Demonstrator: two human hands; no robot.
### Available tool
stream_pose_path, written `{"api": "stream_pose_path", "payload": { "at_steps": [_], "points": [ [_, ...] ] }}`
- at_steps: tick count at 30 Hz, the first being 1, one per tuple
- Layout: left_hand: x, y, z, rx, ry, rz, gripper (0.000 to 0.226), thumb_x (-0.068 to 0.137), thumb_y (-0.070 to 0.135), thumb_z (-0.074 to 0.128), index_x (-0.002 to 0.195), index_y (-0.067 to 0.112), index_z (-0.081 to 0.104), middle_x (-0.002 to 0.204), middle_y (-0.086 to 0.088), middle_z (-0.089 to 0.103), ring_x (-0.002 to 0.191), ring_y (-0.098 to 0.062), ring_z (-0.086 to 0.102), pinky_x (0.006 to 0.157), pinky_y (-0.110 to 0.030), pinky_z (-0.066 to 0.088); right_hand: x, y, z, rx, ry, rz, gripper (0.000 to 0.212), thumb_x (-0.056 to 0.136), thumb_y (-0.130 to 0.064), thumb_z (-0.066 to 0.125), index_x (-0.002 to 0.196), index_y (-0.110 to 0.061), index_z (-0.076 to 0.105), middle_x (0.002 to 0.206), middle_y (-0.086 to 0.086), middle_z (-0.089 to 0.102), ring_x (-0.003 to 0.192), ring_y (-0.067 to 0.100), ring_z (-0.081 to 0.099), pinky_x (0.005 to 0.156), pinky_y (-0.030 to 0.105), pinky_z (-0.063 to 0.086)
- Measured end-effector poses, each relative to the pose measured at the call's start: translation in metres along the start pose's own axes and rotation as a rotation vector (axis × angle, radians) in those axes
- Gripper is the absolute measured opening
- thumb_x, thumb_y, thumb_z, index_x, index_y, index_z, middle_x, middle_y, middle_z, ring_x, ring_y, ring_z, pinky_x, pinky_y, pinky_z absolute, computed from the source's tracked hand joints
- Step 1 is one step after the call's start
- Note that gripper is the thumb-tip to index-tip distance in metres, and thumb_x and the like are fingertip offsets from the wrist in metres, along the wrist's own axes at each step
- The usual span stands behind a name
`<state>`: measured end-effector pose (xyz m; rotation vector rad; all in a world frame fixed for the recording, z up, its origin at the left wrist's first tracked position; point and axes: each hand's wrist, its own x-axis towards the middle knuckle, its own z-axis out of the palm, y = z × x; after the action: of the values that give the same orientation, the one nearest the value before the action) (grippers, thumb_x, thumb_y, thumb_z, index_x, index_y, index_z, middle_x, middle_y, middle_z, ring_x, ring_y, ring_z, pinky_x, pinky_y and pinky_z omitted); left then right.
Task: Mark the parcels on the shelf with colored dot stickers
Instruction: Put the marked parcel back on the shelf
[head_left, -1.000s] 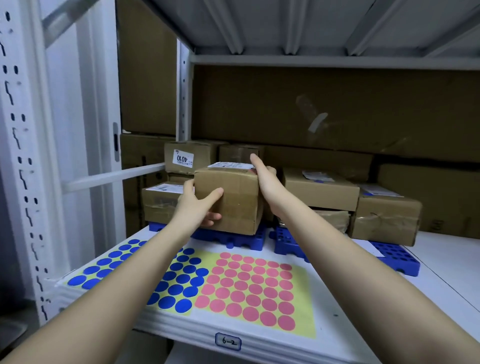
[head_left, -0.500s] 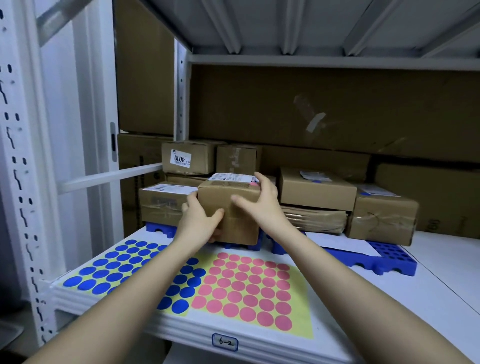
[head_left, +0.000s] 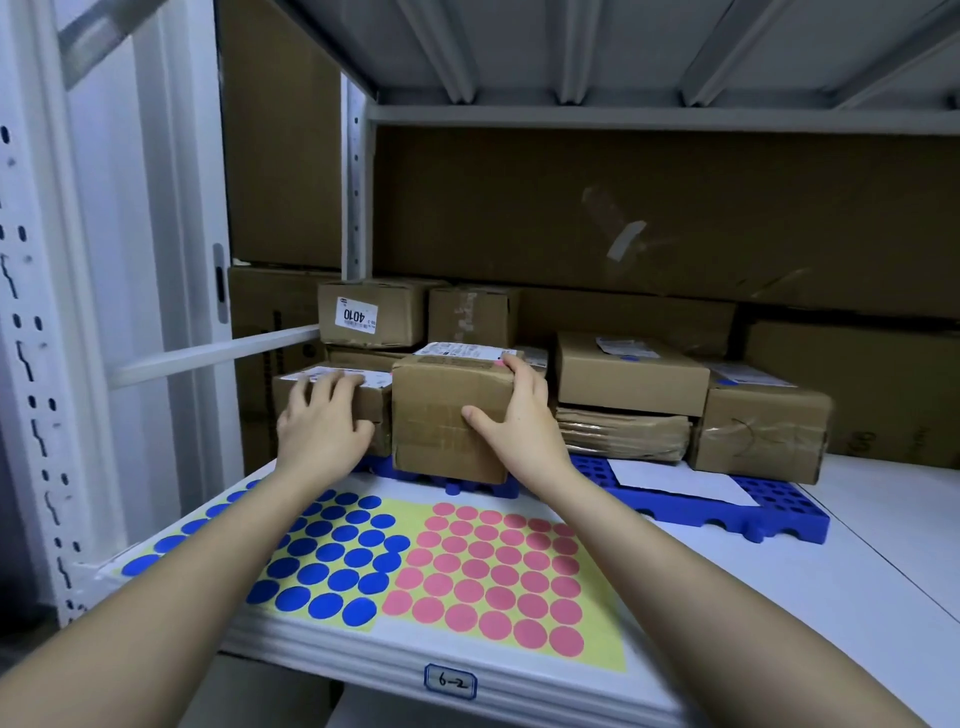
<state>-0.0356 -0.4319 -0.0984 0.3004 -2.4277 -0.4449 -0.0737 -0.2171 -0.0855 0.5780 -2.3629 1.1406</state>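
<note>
A brown middle parcel (head_left: 441, 415) with a white label on top stands on the blue plastic pallet (head_left: 727, 519). My right hand (head_left: 514, 421) grips its right side, thumb on the front face and fingers round the top right corner. A speck of pink shows by those fingertips. My left hand (head_left: 322, 426) grips the lower left parcel (head_left: 376, 402) beside it, fingers curled over its top front edge. A sheet of blue dot stickers (head_left: 332, 561) and a sheet of pink dot stickers (head_left: 498, 577) lie flat on the shelf (head_left: 779, 597) in front of the parcels.
More parcels are stacked behind and to the right; two on the right (head_left: 628, 374) (head_left: 763, 431) carry small blue marks on their labels. A white sheet of paper (head_left: 675, 483) lies on the pallet. A steel upright (head_left: 31, 364) and crossbar (head_left: 208, 356) stand at left. The upper shelf hangs overhead.
The middle parcel has come down onto the pallet. My left hand left it and moved left onto the lower parcel. My right hand slid down from its top to its right side.
</note>
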Motion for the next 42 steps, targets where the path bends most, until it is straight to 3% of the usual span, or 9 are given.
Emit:
{"api": "stream_pose_path", "payload": {
  "at_steps": [3,11,17,21,27,34,39,42],
  "points": [
    [-0.001,0.002,-0.001,-0.036,-0.008,0.003,0.055,0.091,0.023,0.053,0.144,0.024,0.035,0.153,-0.003,0.029,0.144,-0.031,0.011,0.108,-0.055,0.030,0.000,0.002,0.001,-0.005,-0.013,0.007,0.078,0.088,-0.047,0.062,0.149,-0.032,0.016,0.157,0.000,0.017,0.137,0.024,0.037,0.100,0.047,0.048],
    [-0.002,0.004,0.003,-0.049,-0.014,0.012,0.062,0.088,0.024,0.056,0.145,0.022,0.033,0.154,-0.002,0.026,0.145,-0.031,0.007,0.109,-0.056,0.030,0.000,0.000,0.002,-0.041,-0.031,0.016,0.078,0.089,-0.051,0.060,0.149,-0.035,0.013,0.157,0.001,0.019,0.133,0.027,0.042,0.095,0.047,0.051],
    [-0.007,-0.001,0.004,-0.063,-0.037,0.028,0.073,0.088,0.023,0.057,0.151,0.025,0.020,0.160,-0.002,0.010,0.147,-0.026,0.000,0.112,-0.053,0.024,-0.003,0.003,0.004,0.045,-0.066,0.081,0.102,0.084,-0.051,0.066,0.152,-0.034,-0.008,0.159,0.003,0.018,0.136,0.027,0.039,0.098,0.047,0.050],
    [-0.007,-0.002,0.002,-0.093,-0.009,-0.003,0.078,0.088,0.022,0.060,0.152,0.024,0.016,0.161,-0.004,0.004,0.147,-0.025,-0.001,0.114,-0.052,0.019,-0.006,0.006,0.006,0.051,-0.048,0.084,0.106,0.081,-0.052,0.069,0.152,-0.034,-0.008,0.159,0.002,0.018,0.138,0.026,0.036,0.102,0.050,0.047],
    [-0.008,0.000,-0.001,-0.138,0.029,-0.062,0.069,0.086,0.022,0.061,0.146,0.014,0.029,0.150,-0.011,0.023,0.139,-0.031,0.023,0.109,-0.048,0.030,-0.004,0.006,0.006,-0.005,-0.044,0.094,0.097,0.084,-0.047,0.067,0.153,-0.028,0.000,0.153,0.006,0.026,0.135,0.026,0.038,0.103,0.048,0.045],
    [-0.010,0.005,-0.004,-0.209,0.020,-0.085,0.070,0.087,0.019,0.060,0.147,0.014,0.026,0.153,-0.011,0.019,0.141,-0.031,0.019,0.111,-0.049,0.027,-0.008,0.006,0.001,0.061,-0.065,0.102,0.097,0.083,-0.050,0.066,0.153,-0.028,0.002,0.154,0.006,0.025,0.136,0.027,0.038,0.103,0.050,0.045],
    [-0.013,0.031,-0.029,-0.391,0.202,-0.038,0.052,0.088,0.011,0.055,0.137,0.016,0.040,0.143,-0.011,0.035,0.132,-0.028,0.036,0.106,-0.045,0.035,-0.018,-0.001,-0.028,0.138,0.008,0.046,0.081,0.091,-0.048,0.058,0.153,-0.024,0.012,0.157,0.003,0.022,0.140,0.022,0.032,0.110,0.042,0.037],
    [-0.021,0.059,-0.048,-0.593,0.326,0.061,0.031,0.091,0.010,0.051,0.121,0.018,0.051,0.126,-0.005,0.052,0.113,-0.019,0.051,0.093,-0.035,0.045,-0.026,-0.006,-0.056,0.151,0.111,-0.009,0.062,0.095,-0.042,0.055,0.148,-0.023,0.029,0.150,0.000,0.034,0.132,0.015,0.040,0.105,0.033,0.038]
  ]
}}
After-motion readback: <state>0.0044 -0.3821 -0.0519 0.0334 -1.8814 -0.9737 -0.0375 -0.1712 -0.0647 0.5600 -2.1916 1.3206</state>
